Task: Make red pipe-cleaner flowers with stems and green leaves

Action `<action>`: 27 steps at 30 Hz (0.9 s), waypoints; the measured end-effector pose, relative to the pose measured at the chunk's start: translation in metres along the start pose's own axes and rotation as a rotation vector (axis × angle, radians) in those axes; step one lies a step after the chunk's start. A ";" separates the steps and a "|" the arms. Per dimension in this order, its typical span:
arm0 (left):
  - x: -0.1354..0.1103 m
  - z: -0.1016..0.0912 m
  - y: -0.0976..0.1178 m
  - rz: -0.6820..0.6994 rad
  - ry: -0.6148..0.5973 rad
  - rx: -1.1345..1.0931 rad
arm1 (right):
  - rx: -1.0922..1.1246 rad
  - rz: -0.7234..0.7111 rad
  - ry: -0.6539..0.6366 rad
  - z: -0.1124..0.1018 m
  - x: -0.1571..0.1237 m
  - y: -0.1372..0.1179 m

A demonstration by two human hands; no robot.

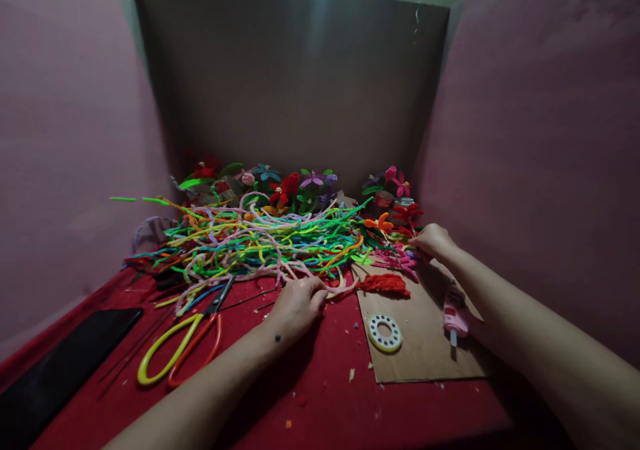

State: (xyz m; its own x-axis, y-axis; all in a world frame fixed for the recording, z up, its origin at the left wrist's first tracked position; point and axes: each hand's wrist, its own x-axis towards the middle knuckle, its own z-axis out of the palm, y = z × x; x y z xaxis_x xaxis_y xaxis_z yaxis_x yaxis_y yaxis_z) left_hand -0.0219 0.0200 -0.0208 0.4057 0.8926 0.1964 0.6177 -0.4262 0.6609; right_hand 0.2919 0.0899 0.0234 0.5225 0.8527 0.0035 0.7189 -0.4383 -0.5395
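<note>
My left hand (299, 307) rests low over the red cloth at the front of a heap of coloured pipe cleaners (270, 237). Its fingers are curled; a pale pink pipe cleaner (345, 290) runs out beside the thumb, but whether they grip it I cannot tell. Reaching farther forward, my right hand (434, 242) has its fingertips pinched together at the right end of the heap, near some magenta pipe cleaners (395, 260). Whatever lies between those fingertips is too small to make out. A bundle of red pipe cleaners (384, 285) lies between my hands.
Large scissors (183, 350) with yellow and red handles lie left, beside a black flat object (75, 363). On a cardboard sheet (415, 363) are a white-and-yellow spool (385, 333) and a pink glue gun (455, 313). Pipe-cleaner flowers (285, 189) stand behind the heap; walls enclose both sides.
</note>
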 end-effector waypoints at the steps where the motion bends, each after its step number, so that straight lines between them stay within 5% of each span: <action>1: 0.000 0.002 -0.001 -0.002 -0.001 0.013 | -0.015 0.001 0.017 0.000 0.002 -0.001; 7: -0.002 0.012 0.000 0.005 0.011 0.158 | -0.016 -0.076 0.140 -0.003 -0.005 -0.005; 12: -0.002 0.015 0.002 0.011 0.016 0.205 | 0.023 -0.221 0.052 0.011 -0.015 -0.018; 17: -0.006 0.016 0.000 0.028 0.018 0.200 | 0.072 -0.203 -0.005 0.033 -0.004 -0.031; 27: -0.010 0.015 0.001 0.059 -0.008 0.205 | 0.585 -0.147 0.010 0.017 -0.008 -0.018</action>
State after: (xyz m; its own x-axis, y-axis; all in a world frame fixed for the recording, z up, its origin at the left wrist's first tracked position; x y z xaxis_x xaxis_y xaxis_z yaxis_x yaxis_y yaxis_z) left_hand -0.0150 0.0088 -0.0330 0.4496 0.8646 0.2242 0.7167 -0.4991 0.4871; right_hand 0.2669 0.0956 0.0193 0.4429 0.8886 0.1193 0.4134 -0.0844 -0.9066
